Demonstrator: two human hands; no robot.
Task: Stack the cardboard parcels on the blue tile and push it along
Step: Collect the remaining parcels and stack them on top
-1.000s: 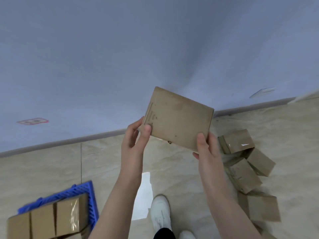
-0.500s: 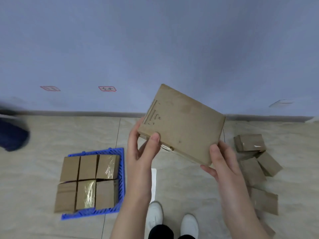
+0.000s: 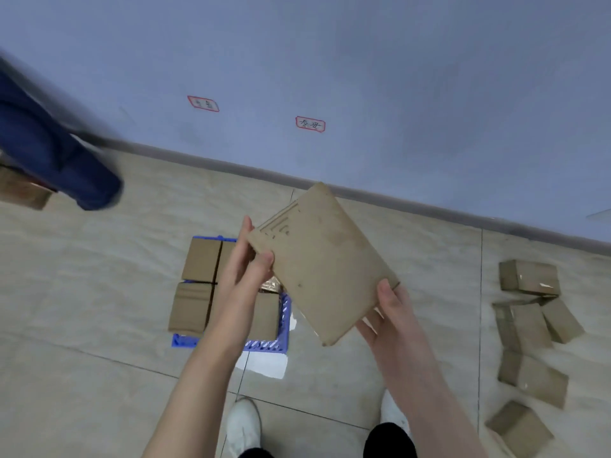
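Note:
I hold a flat brown cardboard parcel (image 3: 322,264) in the air, tilted, in both hands. My left hand (image 3: 246,261) pinches its upper left corner. My right hand (image 3: 391,310) supports its lower right edge from beneath. Below and to the left lies the blue tile (image 3: 284,328) on the floor, covered by several cardboard parcels (image 3: 200,264) packed side by side; my left arm hides part of them. More loose parcels (image 3: 529,277) lie scattered on the floor at the right.
A blue-grey wall (image 3: 363,77) with two red-edged labels runs behind, over a grey skirting. Another person's blue-trousered leg (image 3: 56,153) is at the far left, beside a cardboard box (image 3: 23,191). My white shoes (image 3: 243,424) stand on beige floor tiles.
The view has swung left and tilted, so the blue tile now sits under my left arm. The held parcel has moved down over the tile's right side. The blue leg has come closer.

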